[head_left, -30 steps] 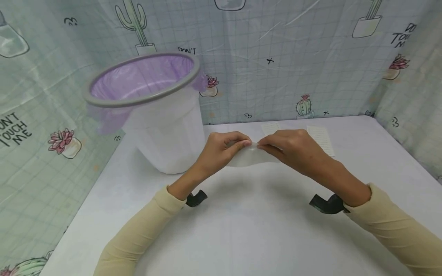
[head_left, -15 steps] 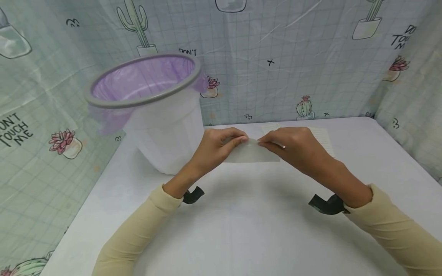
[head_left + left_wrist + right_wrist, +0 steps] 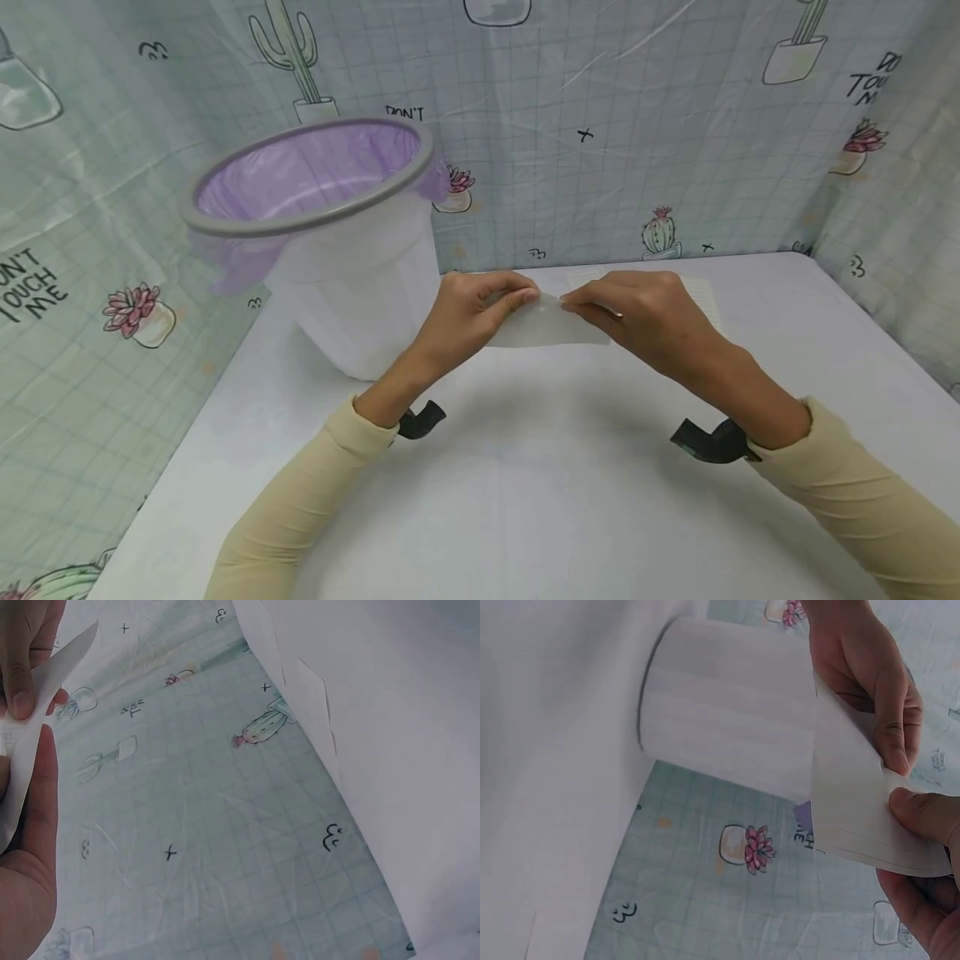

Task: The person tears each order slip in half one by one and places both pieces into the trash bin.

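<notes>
The paper is in the air above the worktop, in its far half and between the two hands. It is slightly bent, and in the right wrist view faint lines run along one edge of it. The left hand has a narrow grip: its thumb and fingers pinch the upper edge of the paper. The right hand pinches the same edge, just beside the left, and its grip is narrow too. The fingertips of the two hands are near each other.

Behind the right hand, close to the far edge of the worktop, two lined sheets lie flat, one more to the left and one more to the right; both are partly hidden. The white bin stands near the far left corner, beside the left hand. A purple bag lines it and hangs over its grey rim. A curtain with drawings of cacti hangs around the worktop, behind it and at both sides.
</notes>
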`<state>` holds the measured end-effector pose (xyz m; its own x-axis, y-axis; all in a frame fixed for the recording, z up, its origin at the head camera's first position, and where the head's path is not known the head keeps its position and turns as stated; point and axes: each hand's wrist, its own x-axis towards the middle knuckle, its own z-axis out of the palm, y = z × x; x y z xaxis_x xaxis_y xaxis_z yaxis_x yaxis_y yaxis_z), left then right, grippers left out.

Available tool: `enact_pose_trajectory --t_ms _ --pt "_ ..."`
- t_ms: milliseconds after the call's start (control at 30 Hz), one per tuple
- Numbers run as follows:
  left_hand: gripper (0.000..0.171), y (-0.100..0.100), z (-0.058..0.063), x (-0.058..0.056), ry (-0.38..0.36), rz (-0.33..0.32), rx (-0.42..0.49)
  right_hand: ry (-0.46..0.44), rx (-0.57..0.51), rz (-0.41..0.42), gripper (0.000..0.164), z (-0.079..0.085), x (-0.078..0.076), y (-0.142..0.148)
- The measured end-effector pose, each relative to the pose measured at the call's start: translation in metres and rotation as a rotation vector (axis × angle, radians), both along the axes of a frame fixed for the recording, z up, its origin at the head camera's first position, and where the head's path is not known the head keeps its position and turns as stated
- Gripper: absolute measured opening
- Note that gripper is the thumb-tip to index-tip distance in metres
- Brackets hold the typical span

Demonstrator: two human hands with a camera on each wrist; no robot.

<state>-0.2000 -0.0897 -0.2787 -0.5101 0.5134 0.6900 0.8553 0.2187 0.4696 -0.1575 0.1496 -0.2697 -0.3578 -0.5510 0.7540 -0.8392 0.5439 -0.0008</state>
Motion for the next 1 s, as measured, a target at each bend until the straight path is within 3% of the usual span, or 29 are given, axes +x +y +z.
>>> enact_pose_trajectory --t_ms 300,567,1000 --pt "0.009 -0.002 0.003 0.000 -0.018 0.015 0.005 0.021 -0.001 0.013 0.028 0.001 -0.001 0.000" --pt "0.011 -0.018 0.009 -0.008 -0.087 0.151 0.079 0.023 -0.014 -0.004 0.030 0.004 0.005 0.002" --pt "0.010 -0.027 0.014 -0.006 -0.070 0.138 0.076 0.033 -0.028 0.005 0.031 0.005 0.006 0.004"
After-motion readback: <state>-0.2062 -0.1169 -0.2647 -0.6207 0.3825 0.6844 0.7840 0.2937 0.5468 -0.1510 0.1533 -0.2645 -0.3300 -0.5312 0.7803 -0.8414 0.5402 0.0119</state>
